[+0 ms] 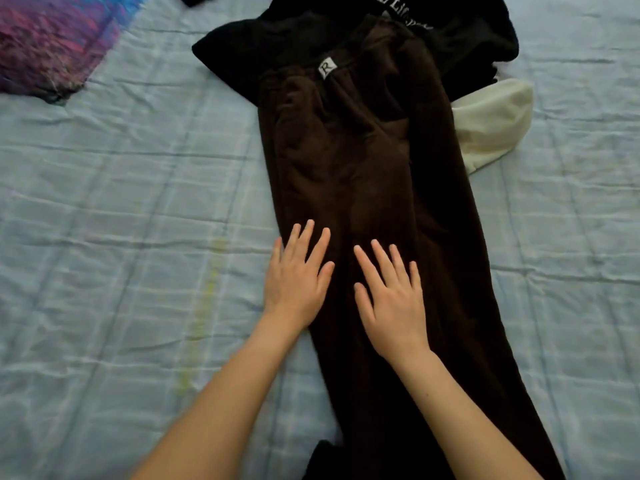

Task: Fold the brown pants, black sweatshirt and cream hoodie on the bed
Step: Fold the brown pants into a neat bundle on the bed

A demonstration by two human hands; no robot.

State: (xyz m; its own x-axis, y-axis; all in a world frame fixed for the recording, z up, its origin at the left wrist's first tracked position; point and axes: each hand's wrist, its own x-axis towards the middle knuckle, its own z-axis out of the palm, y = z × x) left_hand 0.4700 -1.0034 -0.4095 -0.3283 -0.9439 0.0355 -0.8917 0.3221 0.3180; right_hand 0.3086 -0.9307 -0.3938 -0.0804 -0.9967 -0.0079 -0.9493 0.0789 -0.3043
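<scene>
Now we press both palms flat, fingers spread and grasping nothing: our left hand [294,275] sits on the left edge of the brown pants [349,161], our right hand [391,299] just beside it on the middle of the fabric. These pants lie lengthwise down the bed [121,202], legs stacked, waistband at the far end. That waistband overlaps the black sweatshirt [287,39]. Part of the cream hoodie [491,123] peeks out to the right, under both.
</scene>
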